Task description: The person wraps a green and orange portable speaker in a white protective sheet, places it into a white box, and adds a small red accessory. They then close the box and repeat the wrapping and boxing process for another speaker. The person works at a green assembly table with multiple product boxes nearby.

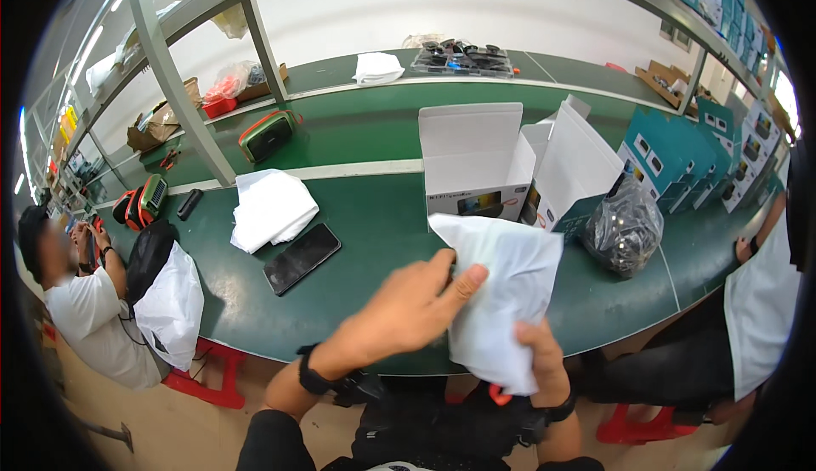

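Surveyed green workbench (374, 216). Found white bag (506, 301) over its near edge, gripped at lower right by right hand (546, 362), touched at left by left hand (412, 305); could not determine left grip. Noted black phone (303, 258), then open white box (474, 161) behind bag, speaker (268, 138) farther back.

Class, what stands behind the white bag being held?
Beyond the white bag, an open box and a second box stand on the green table. The bag hides whatever table lies directly behind it.

Plain white wall (357, 12) behind a grey metal rack frame (175, 73) — glowing tube lights (87, 52) upper left — red plastic stools (223, 379) on beige floor (204, 437).
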Tool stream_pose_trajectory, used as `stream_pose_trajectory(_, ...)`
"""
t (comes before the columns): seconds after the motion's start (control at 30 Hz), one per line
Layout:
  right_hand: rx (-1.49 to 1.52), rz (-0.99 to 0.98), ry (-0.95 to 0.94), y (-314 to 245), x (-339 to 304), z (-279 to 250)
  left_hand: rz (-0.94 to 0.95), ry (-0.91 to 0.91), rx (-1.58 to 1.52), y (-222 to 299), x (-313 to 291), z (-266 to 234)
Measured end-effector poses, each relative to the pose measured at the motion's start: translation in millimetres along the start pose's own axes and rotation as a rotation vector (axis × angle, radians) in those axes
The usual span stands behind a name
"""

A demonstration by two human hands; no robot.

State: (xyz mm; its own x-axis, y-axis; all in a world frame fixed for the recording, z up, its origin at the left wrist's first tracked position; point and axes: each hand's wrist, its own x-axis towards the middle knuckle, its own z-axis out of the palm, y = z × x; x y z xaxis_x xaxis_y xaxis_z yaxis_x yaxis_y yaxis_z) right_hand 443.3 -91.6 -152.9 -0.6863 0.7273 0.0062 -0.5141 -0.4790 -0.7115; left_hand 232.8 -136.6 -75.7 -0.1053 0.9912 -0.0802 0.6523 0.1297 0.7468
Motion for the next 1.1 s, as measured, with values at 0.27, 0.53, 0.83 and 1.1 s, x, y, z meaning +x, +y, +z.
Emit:
stream_pose_trajectory(0.27,0.44,-0.058,0.096,-37.7,25.3,-27.8,0.171,0.711,0.154,-68.1,132.5,-28.8)
stream_pose_trajectory(0.53,0.463,-0.286,0.018,-72.6,-0.3,-37.6,0.103,0.644,-0.129,-82.2,125.6,-27.6)
stream_pose_trajectory(0.83,-0.261,-0.369,0.053,-85.6,42.2,18.9,0.239,0.569,-0.352,-75.6,82.1,-0.1)
stream_pose_trajectory(1.1,-1.314,-0.703,-0.17,-100.2,77.8,56.4,0.249,0.56,-0.643,-70.9,53.0,5.9)
